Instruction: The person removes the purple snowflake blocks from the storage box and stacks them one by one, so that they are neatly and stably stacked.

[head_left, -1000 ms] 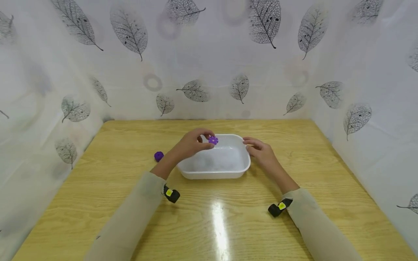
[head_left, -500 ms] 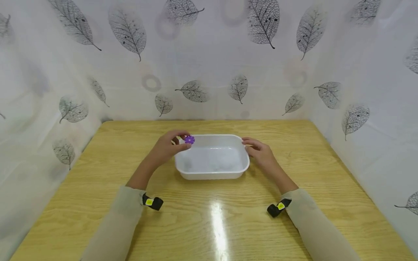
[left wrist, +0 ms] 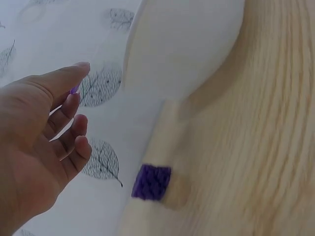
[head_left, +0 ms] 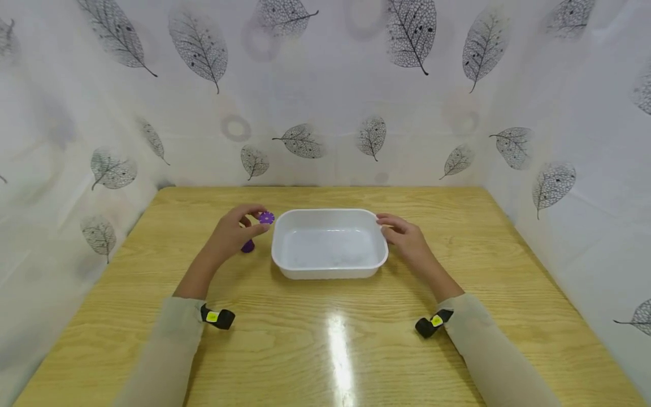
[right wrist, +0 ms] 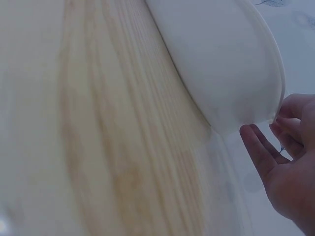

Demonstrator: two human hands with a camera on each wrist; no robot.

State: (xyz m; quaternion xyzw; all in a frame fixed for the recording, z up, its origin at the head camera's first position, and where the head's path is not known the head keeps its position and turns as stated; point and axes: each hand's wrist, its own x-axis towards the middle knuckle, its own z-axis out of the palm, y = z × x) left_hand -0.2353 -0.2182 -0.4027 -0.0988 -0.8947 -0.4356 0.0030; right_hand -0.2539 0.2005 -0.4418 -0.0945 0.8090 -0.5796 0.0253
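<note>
My left hand [head_left: 230,233] pinches a flat purple notched disc [head_left: 267,217] between thumb and forefinger, just outside the left end of a white basin [head_left: 329,272]. Only a thin edge of that disc [left wrist: 74,90] shows in the left wrist view. On the table below the hand stands a dark purple stack of notched discs [left wrist: 151,182], partly hidden by the hand in the head view. At the basin's right end, my right hand [head_left: 409,240] holds the rim with thumb and finger, its other fingers against or near the outer wall [right wrist: 231,73].
The basin stands upright on a wooden table [head_left: 285,333], with nothing visible inside. A white curtain with leaf prints [head_left: 325,90] hangs behind the table and along both sides. A bright glare streak lies on the wood in front.
My left hand has moved left with the purple disc, from over the basin to beyond its left end. The right hand has stayed at the rim.
</note>
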